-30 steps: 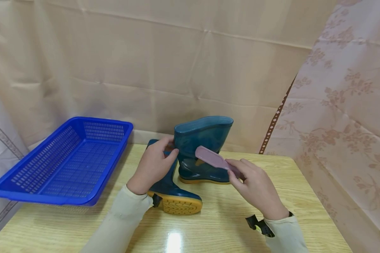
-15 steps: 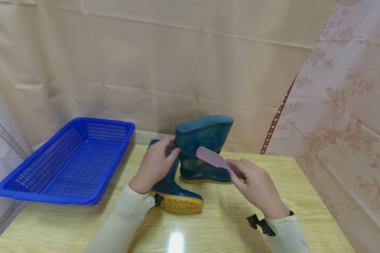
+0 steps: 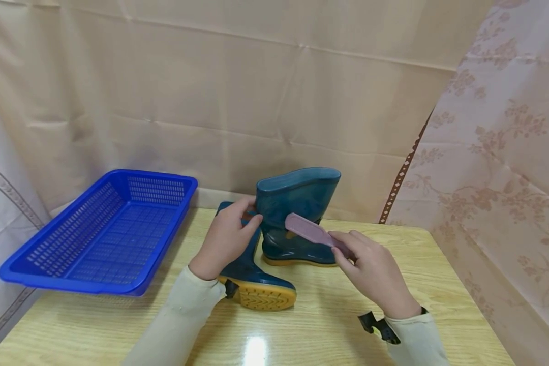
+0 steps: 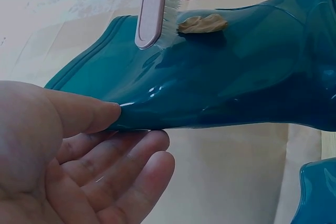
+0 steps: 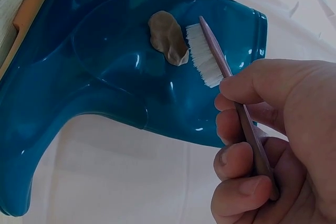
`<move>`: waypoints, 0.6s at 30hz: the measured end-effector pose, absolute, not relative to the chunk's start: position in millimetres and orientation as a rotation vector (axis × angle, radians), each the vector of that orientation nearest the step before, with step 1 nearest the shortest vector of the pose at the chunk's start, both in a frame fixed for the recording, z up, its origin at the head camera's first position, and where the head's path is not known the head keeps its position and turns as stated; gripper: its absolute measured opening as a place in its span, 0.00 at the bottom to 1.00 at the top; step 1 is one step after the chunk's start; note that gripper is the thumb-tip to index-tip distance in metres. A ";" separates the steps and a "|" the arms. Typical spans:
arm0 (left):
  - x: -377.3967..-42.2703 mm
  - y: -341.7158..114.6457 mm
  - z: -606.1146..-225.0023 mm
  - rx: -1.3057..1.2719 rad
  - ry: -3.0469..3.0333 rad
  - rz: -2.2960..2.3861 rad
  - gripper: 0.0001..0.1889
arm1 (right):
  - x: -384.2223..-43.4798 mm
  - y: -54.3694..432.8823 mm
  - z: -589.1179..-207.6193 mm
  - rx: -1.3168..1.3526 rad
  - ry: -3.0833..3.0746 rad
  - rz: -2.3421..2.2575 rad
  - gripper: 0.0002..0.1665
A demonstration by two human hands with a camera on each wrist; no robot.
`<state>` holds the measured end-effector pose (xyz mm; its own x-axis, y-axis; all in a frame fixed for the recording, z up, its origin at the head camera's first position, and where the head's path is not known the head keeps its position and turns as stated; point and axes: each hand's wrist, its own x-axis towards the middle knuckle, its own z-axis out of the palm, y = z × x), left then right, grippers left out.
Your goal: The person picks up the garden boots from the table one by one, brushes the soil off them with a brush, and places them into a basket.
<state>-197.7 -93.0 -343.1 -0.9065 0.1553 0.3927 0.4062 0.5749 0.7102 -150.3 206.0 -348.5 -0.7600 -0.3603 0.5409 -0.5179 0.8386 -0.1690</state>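
A dark teal rain boot (image 3: pixel 274 206) stands upright on the table, its yellow sole down. My left hand (image 3: pixel 224 236) holds the shaft near the top; in the left wrist view the thumb presses one side and the fingers lie along the other. My right hand (image 3: pixel 370 267) grips the handle of a pinkish-purple brush (image 3: pixel 308 230). Its white bristles (image 5: pixel 205 59) face the shaft, close beside a brown lump (image 5: pixel 167 38) stuck there. Whether they touch the boot I cannot tell. A second rain boot (image 3: pixel 244 264) lies tipped, tread toward me, partly hidden by my left hand.
To the left a blue plastic basket (image 3: pixel 13 278) with slotted walls sits on the wood-grain table (image 3: pixel 329 325). Behind the table hangs a beige curtain (image 3: pixel 201 101). A floral cloth (image 3: pixel 508 152) borders the right side.
The head view has shifted slightly, so everything sits a little farther right in it. Both hands, the brush and the boots keep practically the same places relative to each other.
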 end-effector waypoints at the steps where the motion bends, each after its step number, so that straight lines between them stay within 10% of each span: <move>1: -197.5 -92.7 -342.8 -0.465 -2.521 -1.246 0.15 | -150.4 206.2 -348.3 0.645 -2.515 0.424 0.18; 18: -198.2 -93.2 -343.8 -0.466 -2.521 -1.236 0.15 | -148.7 204.5 -347.9 0.604 -2.560 0.415 0.18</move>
<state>-198.2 -93.2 -343.8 -0.9041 0.1572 0.3974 0.4105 0.5784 0.7050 -148.7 204.5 -347.9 -0.7905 -0.3399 0.5096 -0.4835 0.8570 -0.1783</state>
